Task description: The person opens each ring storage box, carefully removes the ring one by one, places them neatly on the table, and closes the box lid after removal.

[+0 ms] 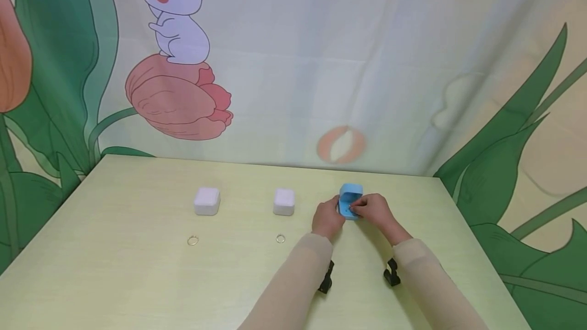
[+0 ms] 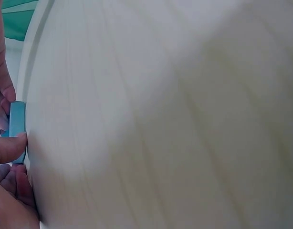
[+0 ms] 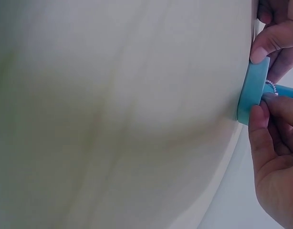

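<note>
A light blue ring box stands on the table with its lid raised. My left hand grips it from the left side, its thumb along the box's front edge in the left wrist view. At the open box, my right hand pinches a ring, mostly hidden by the fingers. The ring shows a sparkling, stone-set band in the right wrist view, where the right fingertips are right at the box's base.
Two closed pale lilac boxes stand to the left, apart from each other. In front of one lies a gold ring; in front of the other, a smaller ring. A printed curtain hangs behind the table's back edge.
</note>
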A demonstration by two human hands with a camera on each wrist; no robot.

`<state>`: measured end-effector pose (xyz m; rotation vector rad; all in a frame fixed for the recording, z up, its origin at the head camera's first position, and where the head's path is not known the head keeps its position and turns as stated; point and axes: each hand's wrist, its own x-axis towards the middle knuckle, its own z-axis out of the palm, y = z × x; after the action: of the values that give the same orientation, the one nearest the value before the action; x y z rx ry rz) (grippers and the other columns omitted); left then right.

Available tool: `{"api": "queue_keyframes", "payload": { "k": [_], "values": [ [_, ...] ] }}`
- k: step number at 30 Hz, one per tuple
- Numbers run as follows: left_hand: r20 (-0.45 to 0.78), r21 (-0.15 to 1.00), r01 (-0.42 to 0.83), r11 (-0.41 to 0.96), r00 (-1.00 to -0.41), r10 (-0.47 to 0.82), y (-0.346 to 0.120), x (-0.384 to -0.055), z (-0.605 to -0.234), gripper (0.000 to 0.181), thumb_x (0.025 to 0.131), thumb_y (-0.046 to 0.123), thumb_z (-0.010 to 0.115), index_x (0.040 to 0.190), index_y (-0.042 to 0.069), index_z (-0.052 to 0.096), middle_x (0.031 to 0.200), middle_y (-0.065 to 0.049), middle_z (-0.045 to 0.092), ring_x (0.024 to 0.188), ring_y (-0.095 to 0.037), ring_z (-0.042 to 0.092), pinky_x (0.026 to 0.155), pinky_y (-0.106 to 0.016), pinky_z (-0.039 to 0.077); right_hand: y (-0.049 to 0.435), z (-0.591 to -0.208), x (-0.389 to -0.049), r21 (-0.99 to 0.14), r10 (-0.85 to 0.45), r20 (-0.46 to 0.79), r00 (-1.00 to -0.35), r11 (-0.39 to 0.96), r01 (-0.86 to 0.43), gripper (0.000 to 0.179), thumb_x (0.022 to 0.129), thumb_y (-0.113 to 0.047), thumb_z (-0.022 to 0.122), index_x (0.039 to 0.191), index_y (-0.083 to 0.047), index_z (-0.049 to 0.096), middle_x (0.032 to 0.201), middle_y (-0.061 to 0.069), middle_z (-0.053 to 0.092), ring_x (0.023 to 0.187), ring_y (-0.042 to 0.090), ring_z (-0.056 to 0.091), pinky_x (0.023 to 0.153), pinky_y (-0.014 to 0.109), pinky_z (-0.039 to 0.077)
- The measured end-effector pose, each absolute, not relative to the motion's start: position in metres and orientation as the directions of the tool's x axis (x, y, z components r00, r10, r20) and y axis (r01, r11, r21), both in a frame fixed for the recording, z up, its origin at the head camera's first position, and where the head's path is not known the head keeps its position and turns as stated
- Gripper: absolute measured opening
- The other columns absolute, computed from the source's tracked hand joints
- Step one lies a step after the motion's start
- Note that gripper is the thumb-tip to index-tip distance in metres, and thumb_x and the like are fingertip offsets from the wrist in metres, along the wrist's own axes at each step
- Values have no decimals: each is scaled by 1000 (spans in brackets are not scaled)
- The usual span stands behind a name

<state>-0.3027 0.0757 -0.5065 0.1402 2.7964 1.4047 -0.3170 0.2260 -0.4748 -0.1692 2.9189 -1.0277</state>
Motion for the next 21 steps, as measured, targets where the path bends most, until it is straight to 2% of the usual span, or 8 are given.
{"api": "queue_keyframes", "payload": {
  "k": [5, 16, 21],
  "values": [
    [6, 808, 52, 587, -997, 80, 76, -300, -502, 54, 92, 5, 65, 145, 4, 57, 139, -16, 67, 131, -37, 63, 112, -48, 51, 227, -476, -318, -624, -116, -6, -993, 777, -86, 19, 93, -9, 70, 97, 8, 78, 92, 21, 78, 67, 10, 59, 59, 19, 46],
    [7, 793, 52, 607, -997, 77, 75, -298, -498, 54, 91, 5, 67, 144, 7, 59, 137, -14, 69, 129, -33, 65, 109, -45, 53, 227, -476, -320, -652, -109, -30, -994, 755, -63, 20, 94, -9, 69, 98, 9, 78, 91, 21, 78, 66, 9, 61, 59, 19, 48],
    [4, 794, 52, 606, -997, 80, 75, -299, -498, 53, 92, 6, 67, 144, 6, 58, 138, -14, 68, 129, -34, 64, 110, -46, 52, 228, -475, -321, -676, -89, -45, -995, 736, -35, 22, 93, -9, 69, 98, 11, 76, 84, 18, 77, 64, 8, 59, 58, 19, 48]
  ]
}}
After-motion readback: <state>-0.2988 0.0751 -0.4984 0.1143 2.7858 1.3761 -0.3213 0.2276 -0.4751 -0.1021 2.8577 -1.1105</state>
